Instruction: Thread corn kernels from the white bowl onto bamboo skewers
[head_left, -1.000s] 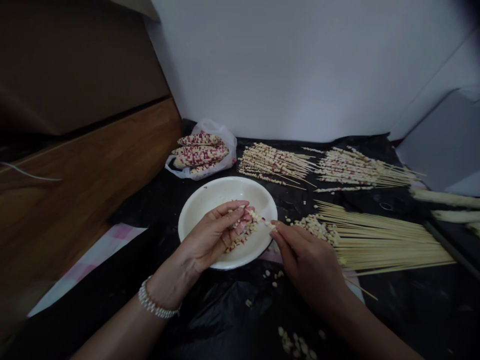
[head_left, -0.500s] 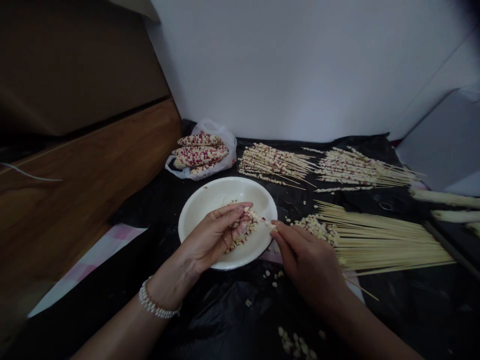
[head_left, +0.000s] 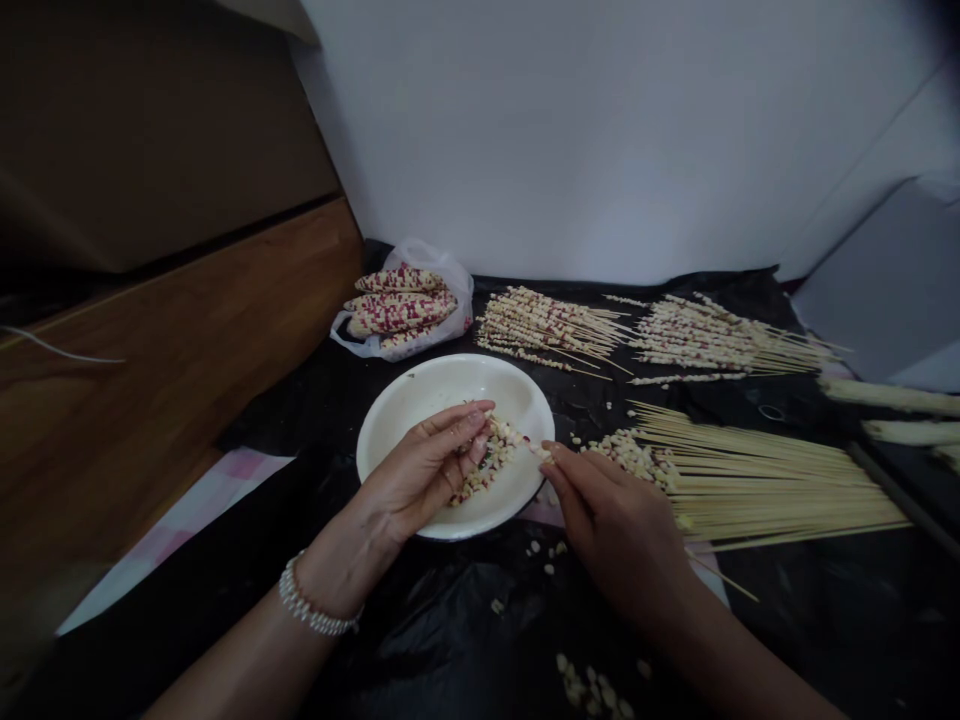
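L hand (head_left: 427, 470) curled on corn-studded bamboo skewer (head_left: 495, 452) | R hand (head_left: 615, 525) pinching tip | white bowl (head_left: 450, 382)

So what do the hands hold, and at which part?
A skewer of corn kernels: the left hand grips its kernel-covered part, the right hand pinches its end.

Left hand (head_left: 424, 468): bare, slim fingers, short nails. Left forearm (head_left: 240, 675): bare, bracelet (head_left: 310, 604) at wrist, white pearl-like beads, several rows. Right hand (head_left: 619, 530) and right forearm (head_left: 742, 670): bare, slim fingers, nothing worn. Upper arms and torso out of frame.
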